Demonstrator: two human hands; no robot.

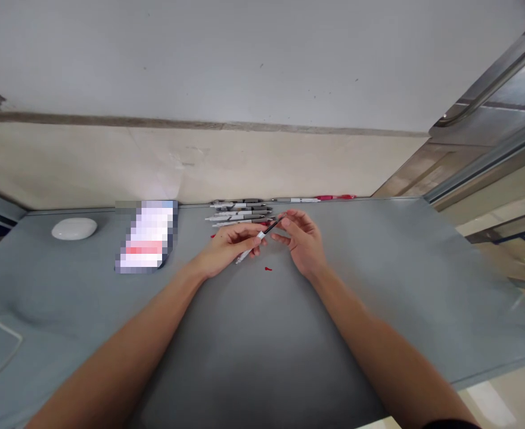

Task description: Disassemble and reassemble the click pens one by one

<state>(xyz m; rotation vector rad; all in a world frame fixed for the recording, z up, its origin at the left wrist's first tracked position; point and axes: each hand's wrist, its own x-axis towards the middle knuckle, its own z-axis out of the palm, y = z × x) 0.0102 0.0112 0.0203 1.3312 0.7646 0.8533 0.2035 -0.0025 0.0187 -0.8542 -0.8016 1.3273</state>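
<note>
Mid pen assembly: left hand [226, 245] pinches white pen barrel [249, 249], right hand [301, 238] fingertips grip dark refill [272, 227]. Next needs straight alignment. Pen pile [239, 212] at 12 o'clock.

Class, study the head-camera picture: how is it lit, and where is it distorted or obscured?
Head view: soft, even light, faint shadows under the left hand and right hand holding the slim white-and-black pen; wide-lens bending curves the grey table's edge; one flat item is pixelated.
</note>
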